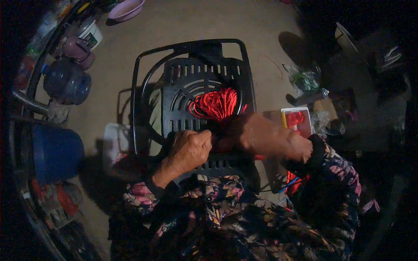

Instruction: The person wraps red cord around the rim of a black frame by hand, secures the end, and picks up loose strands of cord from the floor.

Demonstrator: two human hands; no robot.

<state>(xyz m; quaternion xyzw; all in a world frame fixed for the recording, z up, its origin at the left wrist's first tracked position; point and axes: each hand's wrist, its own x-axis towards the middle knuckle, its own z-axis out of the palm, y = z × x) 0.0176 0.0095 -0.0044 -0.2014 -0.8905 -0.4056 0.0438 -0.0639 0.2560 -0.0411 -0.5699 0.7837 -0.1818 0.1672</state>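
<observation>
A looped bundle of shiny red cord [217, 104] lies on the slotted seat of a black plastic chair [180, 71] in front of me. The near end of the bundle narrows toward my hands. My left hand [192, 148] is closed in a fist just below and to the left of that end, thumb side up; what it grips, if anything, is lost in the dark. My right hand [265, 135] is at the near right of the bundle, smeared by motion, so its fingers cannot be read. A dark shape between the two hands is too dim to make out.
At the right stand a white-rimmed box [307, 111] with red material inside and a clear plastic bag [303, 80]. To the left are a white container [114, 141], a blue bucket [57, 152] and a large water jug [67, 81]. A pink basin [126, 10] sits far off.
</observation>
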